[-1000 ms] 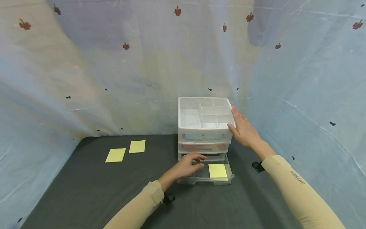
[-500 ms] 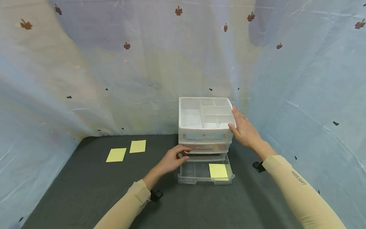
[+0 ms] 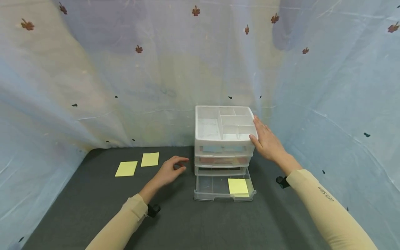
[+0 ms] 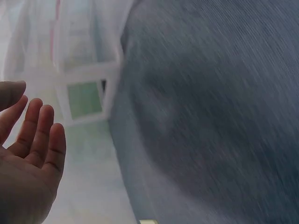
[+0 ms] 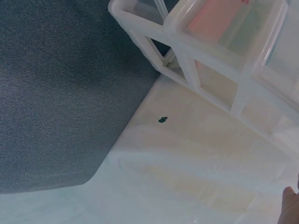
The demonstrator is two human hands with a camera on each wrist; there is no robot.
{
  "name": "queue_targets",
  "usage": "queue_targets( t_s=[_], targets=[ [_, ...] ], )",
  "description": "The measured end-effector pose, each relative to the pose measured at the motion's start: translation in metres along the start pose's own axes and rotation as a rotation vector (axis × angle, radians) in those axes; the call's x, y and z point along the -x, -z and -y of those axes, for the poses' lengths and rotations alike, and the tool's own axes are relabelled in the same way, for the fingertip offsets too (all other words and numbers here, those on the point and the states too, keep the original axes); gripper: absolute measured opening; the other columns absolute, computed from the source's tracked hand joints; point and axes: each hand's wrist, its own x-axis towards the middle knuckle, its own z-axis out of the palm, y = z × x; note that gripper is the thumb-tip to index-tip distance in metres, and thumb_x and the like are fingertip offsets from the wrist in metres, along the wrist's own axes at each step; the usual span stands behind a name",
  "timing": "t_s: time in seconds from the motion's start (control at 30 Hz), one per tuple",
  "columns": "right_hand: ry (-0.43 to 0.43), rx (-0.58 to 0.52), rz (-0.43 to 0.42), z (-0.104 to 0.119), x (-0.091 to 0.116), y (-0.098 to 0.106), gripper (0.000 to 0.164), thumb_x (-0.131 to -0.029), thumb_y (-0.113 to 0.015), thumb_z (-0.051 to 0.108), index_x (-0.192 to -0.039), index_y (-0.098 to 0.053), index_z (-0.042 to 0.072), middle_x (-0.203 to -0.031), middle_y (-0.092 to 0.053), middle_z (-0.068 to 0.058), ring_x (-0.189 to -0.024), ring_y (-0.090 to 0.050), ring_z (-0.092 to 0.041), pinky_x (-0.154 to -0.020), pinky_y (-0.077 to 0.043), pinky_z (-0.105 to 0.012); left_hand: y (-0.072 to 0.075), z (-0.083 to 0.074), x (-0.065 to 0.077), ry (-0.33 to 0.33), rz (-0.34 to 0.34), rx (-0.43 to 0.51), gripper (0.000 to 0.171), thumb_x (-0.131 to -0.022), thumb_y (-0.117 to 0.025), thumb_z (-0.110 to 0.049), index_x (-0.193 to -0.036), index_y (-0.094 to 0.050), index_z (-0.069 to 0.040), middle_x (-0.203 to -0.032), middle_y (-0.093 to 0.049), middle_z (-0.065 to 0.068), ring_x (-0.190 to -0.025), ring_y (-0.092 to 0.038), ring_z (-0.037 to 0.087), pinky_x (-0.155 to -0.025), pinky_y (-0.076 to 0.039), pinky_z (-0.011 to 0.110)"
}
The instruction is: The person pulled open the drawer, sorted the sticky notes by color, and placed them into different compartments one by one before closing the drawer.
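Note:
A white plastic drawer organizer (image 3: pixel 225 141) stands at the back of the dark table, its top divided into compartments. Its clear bottom drawer (image 3: pixel 212 187) is pulled out, with a yellow sticky note (image 3: pixel 238 186) lying in its right part. My right hand (image 3: pixel 267 142) rests against the organizer's upper right side, fingers extended along the rim. To the left of the organizer, my left hand (image 3: pixel 170 170) is in the air over the table, fingers loosely bent and holding nothing. Two more yellow notes, a nearer one (image 3: pixel 126 169) and a farther one (image 3: pixel 150 159), lie left of that hand.
Pale patterned curtains (image 3: pixel 162 76) hang behind and on both sides of the dark cloth-covered table (image 3: pixel 200 225). Through the front of the middle drawer (image 3: pixel 223 160) something reddish shows, and bluish contents show in the top drawer (image 3: pixel 224 149).
My left hand has moved left, from over the pulled-out drawer to the table beside the organizer. The right hand stays at the organizer's side; drawer and notes keep their places.

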Motion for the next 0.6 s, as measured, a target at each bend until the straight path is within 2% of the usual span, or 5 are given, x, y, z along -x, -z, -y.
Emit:
queue_targets(
  t_s=[0.33,0.6],
  targets=[
    [-0.003,-0.003,-0.001,0.001,0.001,0.000,0.071,-0.113,-0.041,0.035,-0.165,-0.010,-0.001,-0.173,-0.011,-0.018,-0.158,-0.016,-0.039,-0.126,-0.014,-0.057,0.025,0.038,0.004,0.037,-0.018,-0.046,0.037,-0.103,-0.067,-0.011,-0.140,-0.064,-0.007,-0.132,-0.062,0.013,-0.112,-0.065,0.029,-0.090,-0.056,0.048],
    [-0.008,0.009,0.009,0.000,0.001,0.000,0.072,-0.113,-0.040,0.037,-0.166,-0.009,-0.001,-0.173,-0.011,-0.018,-0.158,-0.016,-0.040,-0.126,-0.014,-0.057,0.045,0.060,0.006,0.077,-0.009,-0.091,0.038,-0.104,-0.065,-0.011,-0.141,-0.062,-0.003,-0.134,-0.061,0.016,-0.115,-0.064,0.034,-0.091,-0.056,0.052]
  ],
)
